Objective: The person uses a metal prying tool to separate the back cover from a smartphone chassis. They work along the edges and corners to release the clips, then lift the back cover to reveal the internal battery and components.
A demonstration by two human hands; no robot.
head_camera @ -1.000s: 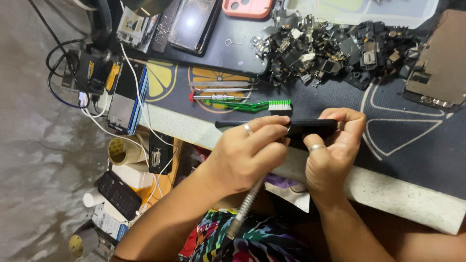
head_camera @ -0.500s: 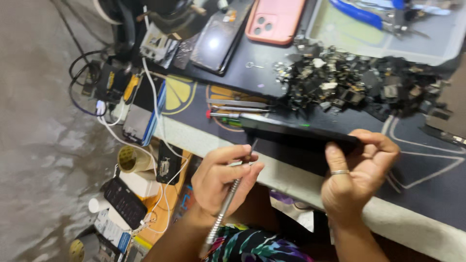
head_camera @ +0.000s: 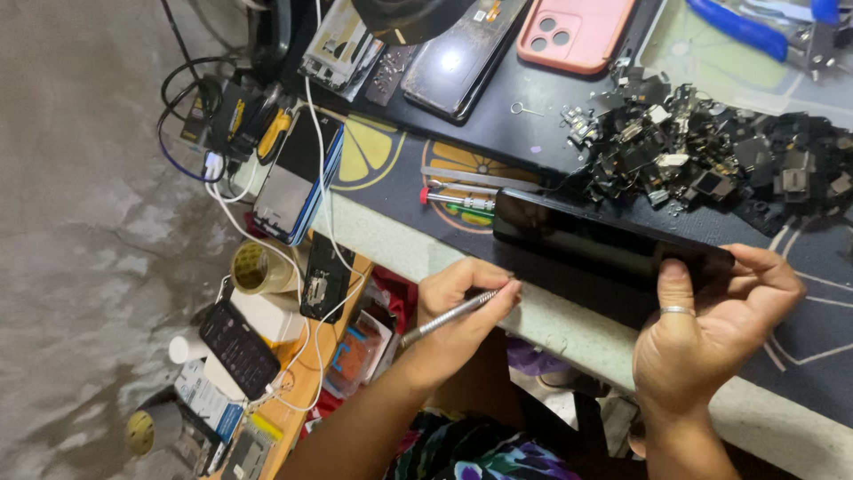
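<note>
My right hand (head_camera: 711,324) grips one end of a black phone (head_camera: 595,238), holding it tilted on its long edge above the dark work mat (head_camera: 826,329). A ring sits on the thumb. My left hand (head_camera: 458,307) holds a thin metal pen-shaped tool (head_camera: 449,317) just below the phone's other end, its tip pointing up toward the phone. The tool's tip stands a little apart from the phone.
A pile of small black phone parts (head_camera: 711,156) lies behind the phone. A pink-cased phone (head_camera: 573,31), a dark phone (head_camera: 458,58), screwdrivers (head_camera: 458,200) and blue pliers (head_camera: 755,27) rest on the table. A lower shelf at left holds tape (head_camera: 258,267), cables and several devices.
My left hand let go of the phone and dropped below it with the metal tool. My right hand now holds the phone alone, tilted, and the view shifted down and left.
</note>
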